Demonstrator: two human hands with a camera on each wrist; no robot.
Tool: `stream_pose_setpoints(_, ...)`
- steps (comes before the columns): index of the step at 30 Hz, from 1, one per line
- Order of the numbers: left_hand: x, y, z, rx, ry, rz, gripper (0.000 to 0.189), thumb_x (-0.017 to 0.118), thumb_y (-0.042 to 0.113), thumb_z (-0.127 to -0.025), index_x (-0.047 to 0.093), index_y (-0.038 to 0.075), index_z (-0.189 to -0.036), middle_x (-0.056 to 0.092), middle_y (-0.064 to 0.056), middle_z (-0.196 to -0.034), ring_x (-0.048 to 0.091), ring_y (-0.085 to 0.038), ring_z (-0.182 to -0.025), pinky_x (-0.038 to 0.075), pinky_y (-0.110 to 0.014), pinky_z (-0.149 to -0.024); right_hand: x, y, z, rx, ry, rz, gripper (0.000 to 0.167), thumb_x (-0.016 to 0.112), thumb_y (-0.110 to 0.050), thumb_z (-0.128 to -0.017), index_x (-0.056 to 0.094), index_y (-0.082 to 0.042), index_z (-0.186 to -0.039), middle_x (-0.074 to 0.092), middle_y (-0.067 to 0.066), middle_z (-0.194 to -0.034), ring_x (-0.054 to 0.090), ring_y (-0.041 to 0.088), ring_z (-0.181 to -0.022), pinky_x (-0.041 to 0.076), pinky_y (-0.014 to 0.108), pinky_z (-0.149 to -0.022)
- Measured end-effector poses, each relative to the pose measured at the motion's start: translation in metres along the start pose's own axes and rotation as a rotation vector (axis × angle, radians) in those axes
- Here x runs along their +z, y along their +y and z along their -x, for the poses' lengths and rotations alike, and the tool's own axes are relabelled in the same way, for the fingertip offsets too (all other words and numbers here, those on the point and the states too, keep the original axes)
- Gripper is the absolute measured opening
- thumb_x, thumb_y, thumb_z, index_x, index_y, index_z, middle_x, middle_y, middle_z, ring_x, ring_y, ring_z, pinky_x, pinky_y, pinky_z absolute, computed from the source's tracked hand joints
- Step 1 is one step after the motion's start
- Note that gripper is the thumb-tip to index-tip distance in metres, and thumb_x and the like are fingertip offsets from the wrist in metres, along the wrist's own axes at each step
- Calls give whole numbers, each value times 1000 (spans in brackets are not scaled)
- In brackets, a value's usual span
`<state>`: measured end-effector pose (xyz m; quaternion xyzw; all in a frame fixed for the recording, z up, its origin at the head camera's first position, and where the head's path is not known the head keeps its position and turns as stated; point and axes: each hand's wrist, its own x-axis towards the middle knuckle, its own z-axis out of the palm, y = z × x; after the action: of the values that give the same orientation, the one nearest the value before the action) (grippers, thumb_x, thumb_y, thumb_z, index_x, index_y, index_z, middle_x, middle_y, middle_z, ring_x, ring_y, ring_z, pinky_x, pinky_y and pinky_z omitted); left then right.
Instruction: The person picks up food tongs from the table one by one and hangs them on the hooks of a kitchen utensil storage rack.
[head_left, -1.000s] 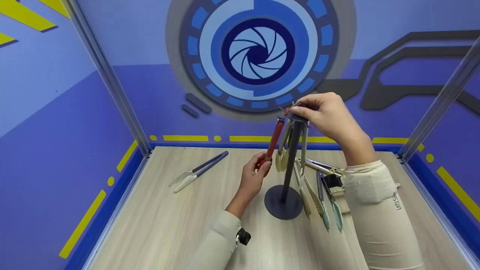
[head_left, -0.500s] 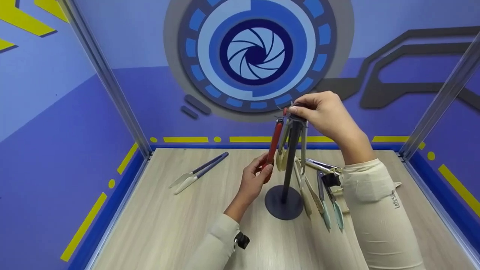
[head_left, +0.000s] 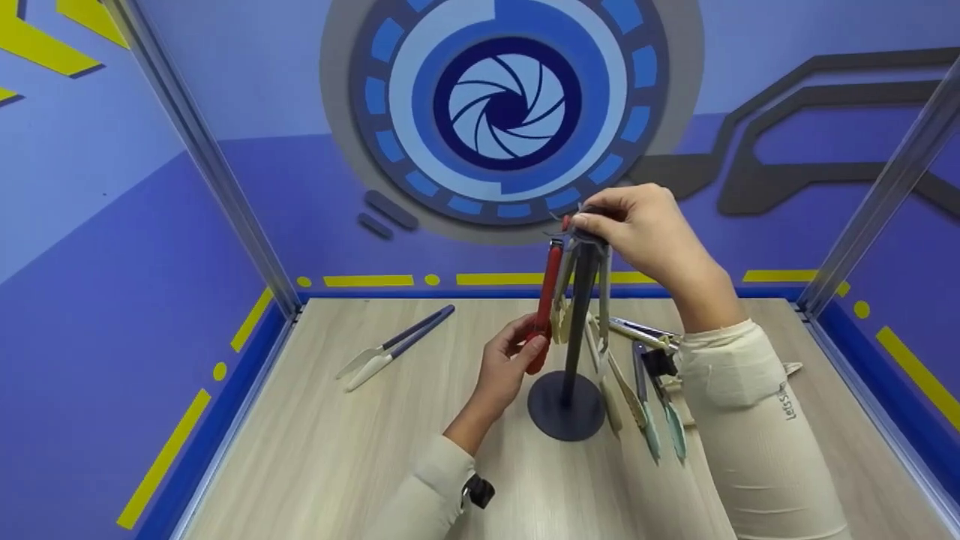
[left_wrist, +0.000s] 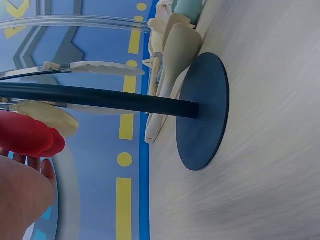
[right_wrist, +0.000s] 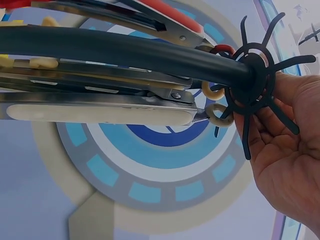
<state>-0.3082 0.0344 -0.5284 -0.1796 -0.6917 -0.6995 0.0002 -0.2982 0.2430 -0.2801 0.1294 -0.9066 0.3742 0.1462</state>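
My left hand (head_left: 504, 364) grips a pair of red tongs (head_left: 549, 281) low down near their red heads, which fill the left edge of the left wrist view. The tongs hang nearly upright left of the black stand (head_left: 580, 322). In the right wrist view their red loop (right_wrist: 223, 49) is at the hook ring (right_wrist: 256, 80) on top. My right hand (head_left: 649, 229) pinches the top of that stand from the right. Two beige-looped tongs (right_wrist: 100, 114) hang from other hooks, their cream heads pointing down beside the pole.
Dark-handled tongs (head_left: 397, 349) with pale heads lie on the table at left. Right of the stand lie teal-tipped tongs (head_left: 660, 409), beige tongs (head_left: 619, 379) and more utensils, partly hidden by my right sleeve. The stand's round base (head_left: 566, 420) rests on the wood-grain table.
The red tongs hang a little more upright, and my left hand has come slightly down with their heads. My right hand keeps its hold on the stand's top.
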Motion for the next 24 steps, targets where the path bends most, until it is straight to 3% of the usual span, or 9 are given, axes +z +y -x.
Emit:
stream_pose_setpoints(10, 2, -2, 4, 5, 4, 5, 46, 66, 30, -107, 59, 19, -151, 68, -6, -145, 64, -21, -131, 49, -37, -110, 3, -4, 2, -1, 33, 3, 19, 72, -33, -104, 85, -20, -106, 81, 7, -101, 68, 18, -84, 53, 21, -71)
stream_pose_setpoints(16, -3, -9, 13, 9, 16, -20, 46, 64, 29, -109, 57, 15, -151, 66, -7, -147, 62, -23, -138, 47, -38, -115, 4, -4, 4, 21, 50, 2, 19, 72, -32, -103, 84, -18, -107, 80, 8, -100, 66, 20, -84, 54, 20, -70)
stream_pose_setpoints(24, -18, -21, 31, -1, 26, -134, 38, 60, 29, -110, 61, 13, -145, 69, -9, -143, 64, -24, -136, 49, -30, -110, 5, -7, 5, 34, 98, 23, 19, 74, -31, -102, 85, -16, -103, 79, 9, -95, 62, 21, -80, 51, 21, -64)
